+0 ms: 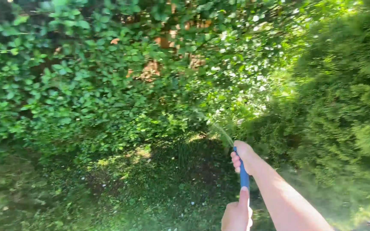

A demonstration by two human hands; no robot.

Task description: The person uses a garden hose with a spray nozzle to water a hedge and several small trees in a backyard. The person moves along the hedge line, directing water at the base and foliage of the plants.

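Hose (244, 176), blue, runs near-vertical in frame below the hedge (86, 77), my right hand (244, 156) clenched on its far end nearest the hedge, left hand (236, 214) closed on it lower, thumb along it, spray (221, 130) angling up-left.

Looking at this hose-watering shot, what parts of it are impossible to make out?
- Head view: the tip of the blue hose is hidden inside the right hand.
- The left hand is cut off by the bottom edge, so its grip lower down is unseen.
- The water spray is faint; where it lands is unclear.
- The conifer shrub is motion-blurred.
- Brown patches behind the leafy hedge are too covered to identify.
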